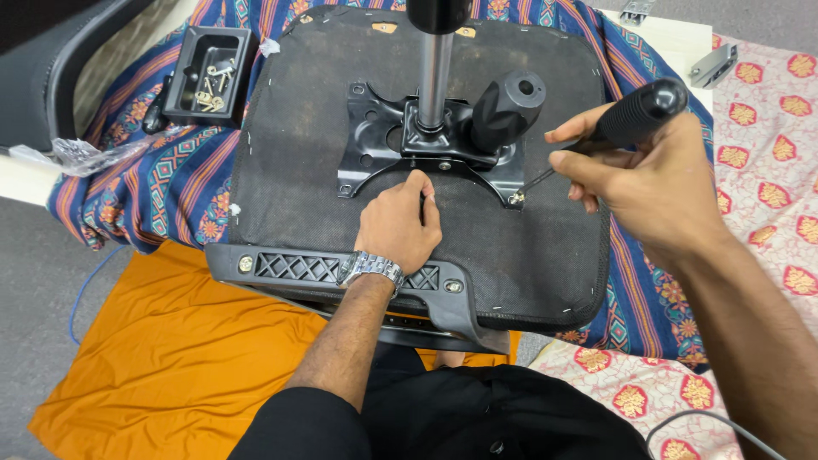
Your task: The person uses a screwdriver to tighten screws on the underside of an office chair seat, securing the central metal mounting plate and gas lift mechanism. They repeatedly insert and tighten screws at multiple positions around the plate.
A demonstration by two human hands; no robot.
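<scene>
On the upturned underside of an office chair seat point(324, 170), laid over a striped patterned cloth point(170, 170), we see both hands at work around the black metal mounting plate point(375, 145). Our left hand point(399, 226) rests palm-down on the seat just below the plate's front edge, fingers point(419, 183) together and curled, their tips touching the plate rim; it grips nothing that we can make out. A metal wristwatch point(371, 268) sits on that wrist. Our right hand point(656, 183) is clamped around the black handle of a screwdriver point(635, 115), thumb and forefinger pinching low on the grip. The thin shaft slants down and left, its tip on a screw point(515, 198) at the plate's front right corner. A chrome gas-lift column point(435, 72) rises from the plate's centre, with a black lever knob point(509, 106) just beside it to the right. At upper left, a black plastic tray point(207, 77) holds loose brass-coloured screws. An orange cloth point(170, 358) lies on the floor beneath.
</scene>
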